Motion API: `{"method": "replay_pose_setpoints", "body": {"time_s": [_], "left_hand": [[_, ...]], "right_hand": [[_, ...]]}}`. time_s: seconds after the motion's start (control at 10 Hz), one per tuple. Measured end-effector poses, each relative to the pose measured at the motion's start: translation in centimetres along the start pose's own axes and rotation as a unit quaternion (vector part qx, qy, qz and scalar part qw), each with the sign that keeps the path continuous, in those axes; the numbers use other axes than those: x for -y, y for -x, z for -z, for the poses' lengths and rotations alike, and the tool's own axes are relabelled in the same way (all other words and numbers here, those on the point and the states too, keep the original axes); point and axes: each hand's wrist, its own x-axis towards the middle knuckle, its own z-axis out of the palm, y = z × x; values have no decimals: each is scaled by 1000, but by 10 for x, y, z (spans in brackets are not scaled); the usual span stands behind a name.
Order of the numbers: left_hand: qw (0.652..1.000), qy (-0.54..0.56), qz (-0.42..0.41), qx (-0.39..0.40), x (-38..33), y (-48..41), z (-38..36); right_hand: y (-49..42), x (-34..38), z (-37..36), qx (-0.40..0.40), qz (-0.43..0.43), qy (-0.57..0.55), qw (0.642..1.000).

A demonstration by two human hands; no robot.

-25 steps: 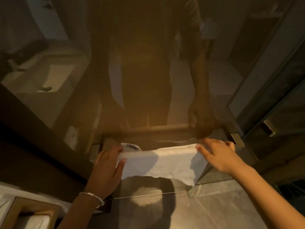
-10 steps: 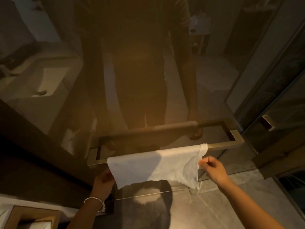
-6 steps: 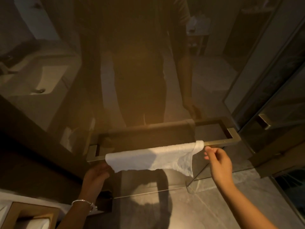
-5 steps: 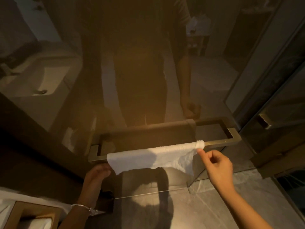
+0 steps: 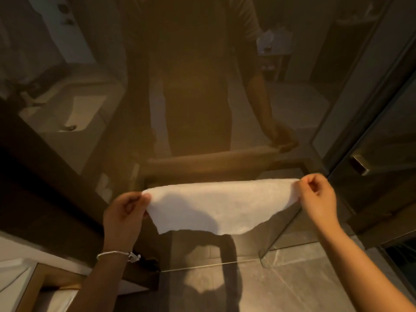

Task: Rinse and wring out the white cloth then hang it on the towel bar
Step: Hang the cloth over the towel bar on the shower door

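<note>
Since half a second ago, both hands have been raised to the white cloth's [image 5: 219, 206] upper corners, and the cloth has been spread wider. One corner is pinched by the left hand [image 5: 123, 213], a silver bracelet [image 5: 117, 254] at its wrist; the other is pinched by the right hand [image 5: 317, 197]. Stretched between them, the cloth's long axis runs left to right, its ragged edge hanging down. The towel bar [image 5: 314, 170] is almost wholly hidden behind it, against the glass panel [image 5: 191, 86].
</note>
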Motion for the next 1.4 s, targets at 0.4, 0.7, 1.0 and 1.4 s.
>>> {"method": "replay_pose_setpoints", "body": {"time_s": [0.4, 0.7, 1.0, 1.4], "left_hand": [[988, -124, 0, 95, 4, 5, 0], [975, -196, -17, 102, 16, 10, -1], [985, -45, 158, 52, 33, 22, 6], [982, 88, 164, 43, 7, 15, 40]], "right_hand": [[-16, -4, 20, 178, 49, 98, 978], [-6, -23, 20, 164, 51, 161, 972], [4, -30, 26, 175, 4, 131, 976], [23, 26, -2, 318, -46, -44, 946]]}}
